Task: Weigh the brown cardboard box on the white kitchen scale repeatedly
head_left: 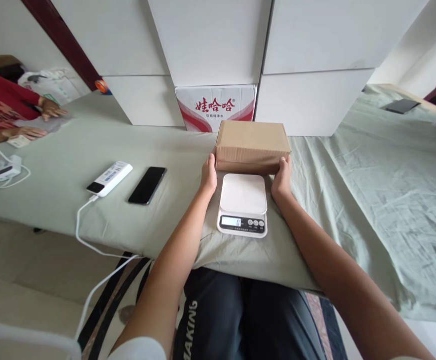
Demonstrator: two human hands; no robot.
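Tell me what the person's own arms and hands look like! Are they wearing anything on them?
The left hand and right hand are bare, with no gloves. The left forearm and right forearm are bare and slim, with no watch or bracelet showing. A white sleeve shows at the left elbow. Most fingers are hidden, so I can't tell about rings.

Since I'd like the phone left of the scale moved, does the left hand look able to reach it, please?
Probably yes, once free: the left hand holds the box, but only tablecloth shows between that hand and the phone.
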